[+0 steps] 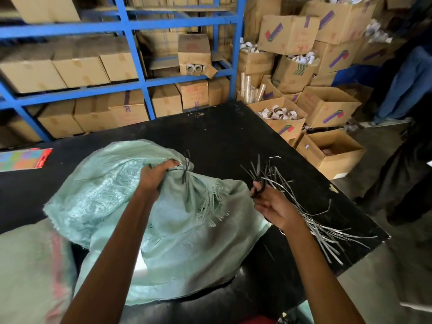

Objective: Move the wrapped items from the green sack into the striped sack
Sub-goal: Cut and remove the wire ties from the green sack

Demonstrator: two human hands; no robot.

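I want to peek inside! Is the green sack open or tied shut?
Tied shut. The left hand grips the bunched neck of the green sack, where a dark tie binds it. The right hand holds scissors.

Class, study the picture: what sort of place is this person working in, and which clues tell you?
Probably a warehouse or stockroom: blue racking holds sealed cardboard cartons, and open cartons of rolls are heaped beside the black worktable.

You worked in a warehouse stockroom. Beyond your left hand [157,174], a blue metal rack [131,24] held sealed cartons [81,71]. Beyond and right of your right hand [273,208], open cartons [284,127] of tape rolls [277,112] stood stacked on the concrete floor [378,288].
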